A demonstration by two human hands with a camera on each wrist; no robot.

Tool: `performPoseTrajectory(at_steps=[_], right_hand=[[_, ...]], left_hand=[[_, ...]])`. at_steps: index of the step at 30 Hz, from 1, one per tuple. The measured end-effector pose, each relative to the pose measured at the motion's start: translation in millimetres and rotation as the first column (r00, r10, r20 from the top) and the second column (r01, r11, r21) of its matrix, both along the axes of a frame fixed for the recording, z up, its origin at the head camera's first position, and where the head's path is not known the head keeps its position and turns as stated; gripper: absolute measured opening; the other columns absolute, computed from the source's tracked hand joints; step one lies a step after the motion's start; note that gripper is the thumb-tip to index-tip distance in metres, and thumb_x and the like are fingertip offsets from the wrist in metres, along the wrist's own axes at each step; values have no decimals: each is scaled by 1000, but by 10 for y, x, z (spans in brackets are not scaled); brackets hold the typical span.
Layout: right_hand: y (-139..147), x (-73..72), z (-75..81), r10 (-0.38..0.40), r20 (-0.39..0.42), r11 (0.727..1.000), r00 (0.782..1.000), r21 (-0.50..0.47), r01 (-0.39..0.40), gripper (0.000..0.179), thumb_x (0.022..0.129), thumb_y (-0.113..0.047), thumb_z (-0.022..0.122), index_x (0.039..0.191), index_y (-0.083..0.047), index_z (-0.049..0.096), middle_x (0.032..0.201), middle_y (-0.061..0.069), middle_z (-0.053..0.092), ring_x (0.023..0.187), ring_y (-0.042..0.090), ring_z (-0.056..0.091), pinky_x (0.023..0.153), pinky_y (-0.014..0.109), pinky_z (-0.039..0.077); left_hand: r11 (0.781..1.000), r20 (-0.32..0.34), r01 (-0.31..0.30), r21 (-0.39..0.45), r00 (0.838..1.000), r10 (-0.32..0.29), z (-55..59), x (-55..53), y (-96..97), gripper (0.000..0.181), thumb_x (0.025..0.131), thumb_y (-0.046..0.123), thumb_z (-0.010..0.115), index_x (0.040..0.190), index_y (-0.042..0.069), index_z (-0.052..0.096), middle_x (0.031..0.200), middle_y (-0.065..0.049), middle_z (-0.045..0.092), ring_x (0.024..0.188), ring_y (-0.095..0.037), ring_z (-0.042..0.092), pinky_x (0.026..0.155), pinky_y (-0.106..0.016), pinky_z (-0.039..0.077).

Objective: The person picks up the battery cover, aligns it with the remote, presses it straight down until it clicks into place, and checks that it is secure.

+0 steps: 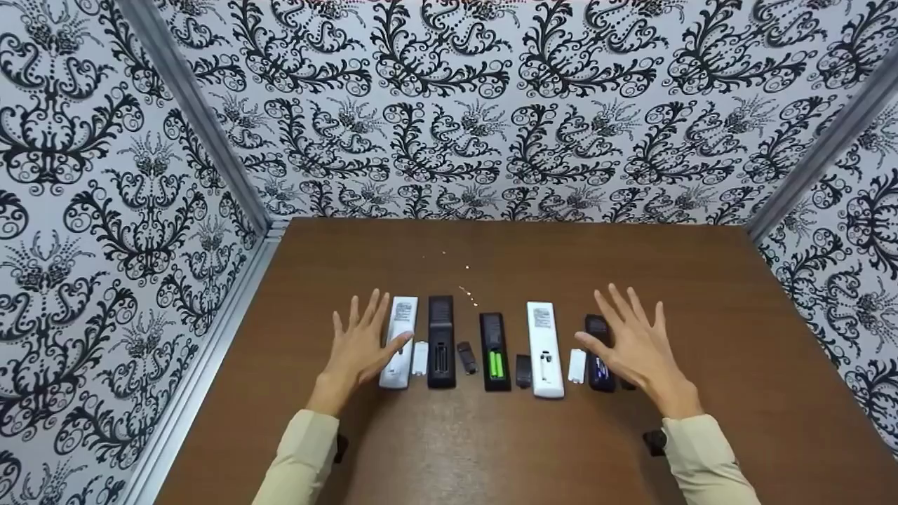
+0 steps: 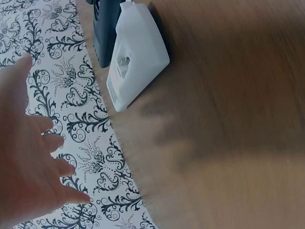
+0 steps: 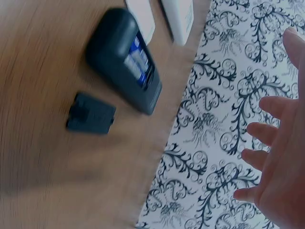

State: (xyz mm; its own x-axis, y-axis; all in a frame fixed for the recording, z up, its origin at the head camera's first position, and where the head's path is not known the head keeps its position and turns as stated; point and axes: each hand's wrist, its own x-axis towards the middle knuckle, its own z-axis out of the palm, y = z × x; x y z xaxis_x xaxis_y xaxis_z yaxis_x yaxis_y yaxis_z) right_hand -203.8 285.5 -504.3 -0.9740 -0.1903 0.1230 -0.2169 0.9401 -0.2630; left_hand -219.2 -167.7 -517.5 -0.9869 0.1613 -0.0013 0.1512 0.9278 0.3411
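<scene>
My left hand (image 1: 359,347) is spread over the left end of a row of remote controls, fingers straight and holding nothing. Nearest to it lies a white remote control (image 1: 402,319), back up, its battery bay partly behind the thumb. A black remote control (image 1: 441,315) with an uncovered bay comes after it. Green batteries (image 1: 496,365) sit in the smaller black remote control (image 1: 493,328) mid-row. Farther right is another white remote control (image 1: 544,340). My right hand (image 1: 640,351), also spread and holding nothing, hovers beside a black remote control (image 3: 112,52) with blue batteries (image 3: 137,61).
Between the remotes lie loose battery covers: white ones (image 1: 420,359) and dark ones (image 1: 467,358). Another dark battery cover (image 3: 90,115) is under the right hand. Small pale specks (image 1: 468,267) dot the brown table (image 1: 596,259). Patterned walls (image 1: 449,140) enclose the table's back and sides.
</scene>
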Motion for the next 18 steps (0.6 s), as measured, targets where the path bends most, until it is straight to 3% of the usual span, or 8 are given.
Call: performPoseTrajectory(at_steps=[8,18], right_hand=[[-196,-4,-11,16,-8,1000,1000,-25,-17,85,94,-66,50,159,-16,27,168,12,18,155,41,13,121,67,-6],[-458,34,-120,75,-92,993,993,-86,-83,79,93,-57,58,155,-13,36,164,15,30,152,39,25,121,67,5]], left_hand=[[995,29,-38,88,999,36,-13,12,43,87,95,71,42,161,21,17,169,-5,15,154,-44,8,119,-73,1],[983,72,-87,161,994,76,-122,21,30,90,94,72,44,161,16,20,166,-10,25,151,-47,19,119,-70,12]])
